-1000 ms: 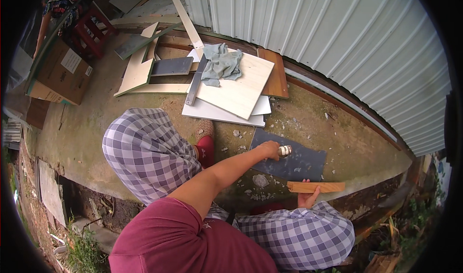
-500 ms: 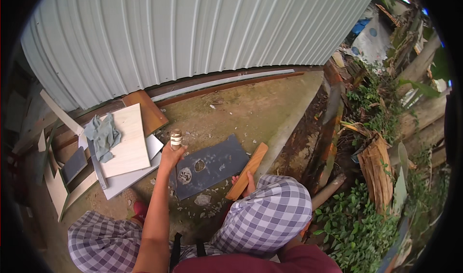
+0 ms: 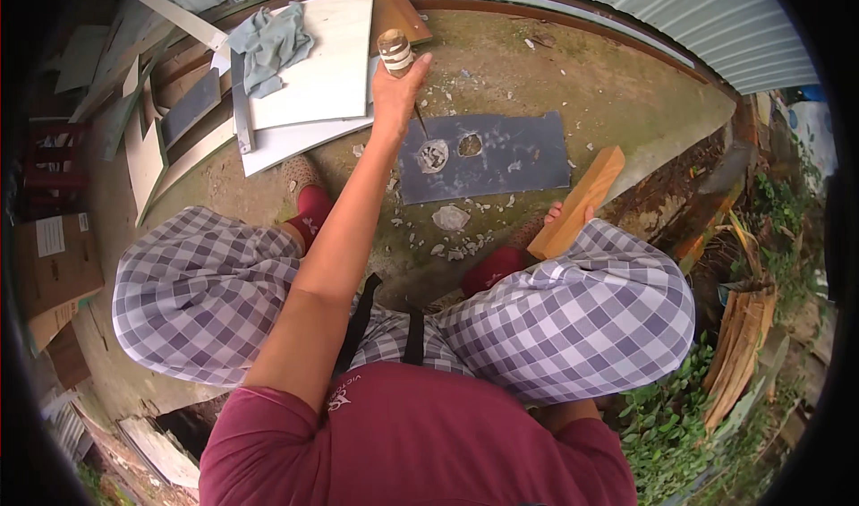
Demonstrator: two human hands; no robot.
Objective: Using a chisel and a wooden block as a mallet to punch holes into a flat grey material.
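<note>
My left hand [image 3: 396, 101] is wrapped round a chisel [image 3: 394, 51], whose pale-banded wooden handle sticks up above the fist. Its thin dark shaft slants down to the left hole of a dark grey board [image 3: 519, 161] lying on the ground. That hole has a ragged rim and broken pale bits in it; a second, smaller hole beside it is rough-edged. Just right of the board, my right hand [image 3: 588, 213] grips a wooden block [image 3: 580, 204], held tilted near my right knee. Only some fingertips show around the block; the rest of that hand is hidden.
Pale chips and a larger flake [image 3: 450, 218] lie along the board's near edge. To the left are stacked panels [image 3: 322, 68] with a grey cloth [image 3: 271, 45] on top, and leaning boards [image 3: 143, 148]. A corrugated metal wall [image 3: 680, 14] stands behind; plants [image 3: 667, 434] grow at right.
The view has tilted down, so more of my body shows. My left hand sits slightly farther from the left hole, and the chisel's shaft is now visible. Both hands keep their holds.
</note>
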